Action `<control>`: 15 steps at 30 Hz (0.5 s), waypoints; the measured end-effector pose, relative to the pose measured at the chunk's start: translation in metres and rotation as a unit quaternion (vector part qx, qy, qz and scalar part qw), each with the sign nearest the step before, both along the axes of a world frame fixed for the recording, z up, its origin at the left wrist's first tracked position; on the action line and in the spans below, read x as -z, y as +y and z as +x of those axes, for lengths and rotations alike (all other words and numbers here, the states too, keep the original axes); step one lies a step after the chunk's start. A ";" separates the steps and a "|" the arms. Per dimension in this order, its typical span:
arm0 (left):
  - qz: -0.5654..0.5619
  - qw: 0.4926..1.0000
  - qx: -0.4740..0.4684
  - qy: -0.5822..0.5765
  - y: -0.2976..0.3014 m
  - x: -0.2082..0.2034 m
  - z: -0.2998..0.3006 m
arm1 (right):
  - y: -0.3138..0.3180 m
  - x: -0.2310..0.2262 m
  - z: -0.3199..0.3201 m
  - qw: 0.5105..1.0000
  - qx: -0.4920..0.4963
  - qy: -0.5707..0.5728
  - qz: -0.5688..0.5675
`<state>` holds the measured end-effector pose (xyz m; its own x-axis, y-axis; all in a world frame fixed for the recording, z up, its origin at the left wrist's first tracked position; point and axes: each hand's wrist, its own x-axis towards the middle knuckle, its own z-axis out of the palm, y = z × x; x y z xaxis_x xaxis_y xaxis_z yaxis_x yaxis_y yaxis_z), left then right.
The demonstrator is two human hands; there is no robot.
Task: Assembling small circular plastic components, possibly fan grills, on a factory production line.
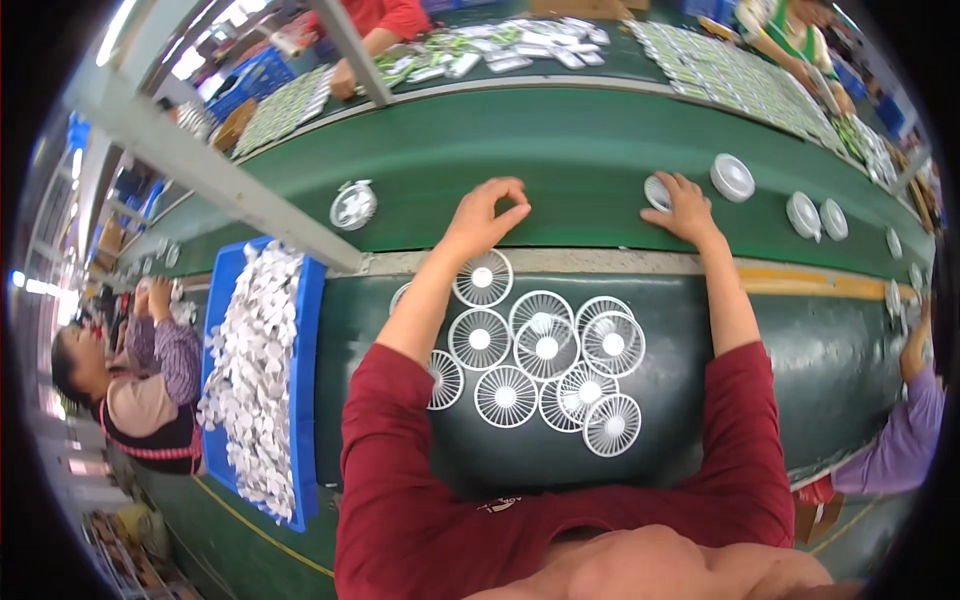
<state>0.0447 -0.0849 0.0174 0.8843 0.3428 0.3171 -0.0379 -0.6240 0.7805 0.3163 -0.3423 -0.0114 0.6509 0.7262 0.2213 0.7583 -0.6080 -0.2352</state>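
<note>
Where the right hand (686, 208) meets the white round part (657, 193) on the green belt (590, 150), fingers curl over it, pinch firmness untellable; left hand (480, 218) well apart, empty, fingers parted from thumb; judgement: grip the rim, lift level, spare the middle.

Single head-worn fisheye, looking down and forward from above. Near: bare left hand (485, 215), bare right hand (684, 208), dark-green flat counter (680, 420) mid-frame, maroon cloth sleeves (740, 415) lower frame. Long flat green belt (560, 135) arcs across upper frame.
</note>
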 end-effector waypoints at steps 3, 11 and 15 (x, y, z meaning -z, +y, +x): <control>0.201 0.952 -0.232 0.002 0.044 0.011 -0.001 | -0.009 0.017 -0.009 0.995 0.003 -0.062 0.078; 0.124 0.782 -0.566 0.227 0.147 0.018 -0.064 | -0.020 0.017 -0.027 0.990 -0.011 -0.072 0.124; 0.139 0.807 -0.513 0.258 0.170 0.021 -0.098 | -0.009 0.012 -0.030 0.982 -0.051 -0.055 0.172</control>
<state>-0.0530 0.0848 -0.0038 0.2180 0.9575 0.1886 0.8953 -0.2732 0.3519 0.2863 -0.3517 -0.0229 0.5374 0.6559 0.5300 0.8432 -0.4271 -0.3264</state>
